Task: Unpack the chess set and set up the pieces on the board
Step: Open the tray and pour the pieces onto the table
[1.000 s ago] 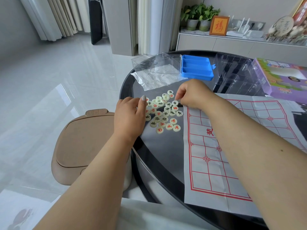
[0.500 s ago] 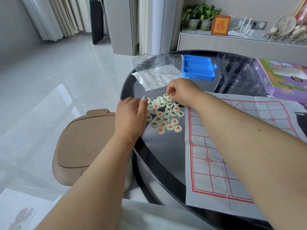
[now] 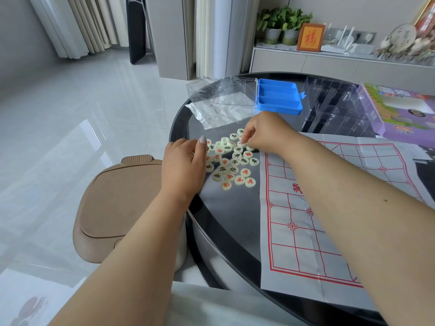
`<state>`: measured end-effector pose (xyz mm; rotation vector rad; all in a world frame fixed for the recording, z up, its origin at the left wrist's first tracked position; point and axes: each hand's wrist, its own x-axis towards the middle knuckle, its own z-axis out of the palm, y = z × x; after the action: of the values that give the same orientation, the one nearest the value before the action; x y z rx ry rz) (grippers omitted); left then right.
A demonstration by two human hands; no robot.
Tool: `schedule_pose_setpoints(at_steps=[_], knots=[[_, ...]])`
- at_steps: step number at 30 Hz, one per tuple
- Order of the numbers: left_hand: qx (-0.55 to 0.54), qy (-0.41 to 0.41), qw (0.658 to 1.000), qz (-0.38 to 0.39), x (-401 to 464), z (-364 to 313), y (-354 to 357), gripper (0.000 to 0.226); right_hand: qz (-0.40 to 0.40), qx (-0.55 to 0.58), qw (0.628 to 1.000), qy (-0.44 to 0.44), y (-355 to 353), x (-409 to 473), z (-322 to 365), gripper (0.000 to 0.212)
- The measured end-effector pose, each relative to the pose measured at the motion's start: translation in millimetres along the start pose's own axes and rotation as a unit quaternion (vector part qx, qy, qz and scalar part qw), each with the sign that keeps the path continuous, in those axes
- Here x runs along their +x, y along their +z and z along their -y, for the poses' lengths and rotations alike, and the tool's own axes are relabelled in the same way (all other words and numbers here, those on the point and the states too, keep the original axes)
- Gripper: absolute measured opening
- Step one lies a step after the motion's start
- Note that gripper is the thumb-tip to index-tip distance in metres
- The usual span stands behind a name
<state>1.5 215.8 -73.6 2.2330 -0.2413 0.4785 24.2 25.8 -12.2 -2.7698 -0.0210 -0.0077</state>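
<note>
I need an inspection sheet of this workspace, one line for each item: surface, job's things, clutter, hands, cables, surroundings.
Surface: round dark glass table, glossy.
Job's things: pale round pieces in a loose heap on the glass, left of the paper board; no piece seen on the board.
Clutter: open blue case with clear lid, plastic bag, clear tray, purple box, all at the far side.
Hands: left hand rests at the heap's left edge; right hand pinches a piece at the heap's far side.
Cables: nothing seen.
Surroundings: tan stool beside the table, pale tiled floor, sideboard with potted plants.
</note>
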Motion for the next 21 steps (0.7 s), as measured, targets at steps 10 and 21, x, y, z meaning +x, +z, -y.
schedule_pose_setpoints(at_steps=[10, 21], knots=[[-0.013, -0.005, 1.0, 0.005, 0, 0, -1, 0.053, 0.029, -0.001, 0.999, -0.038, 19, 3, -8, 0.046], [-0.021, -0.064, 0.996, -0.061, -1, 1, -1, 0.049, 0.038, -0.027, 0.999, -0.016, 21, 31, 20, 0.019]])
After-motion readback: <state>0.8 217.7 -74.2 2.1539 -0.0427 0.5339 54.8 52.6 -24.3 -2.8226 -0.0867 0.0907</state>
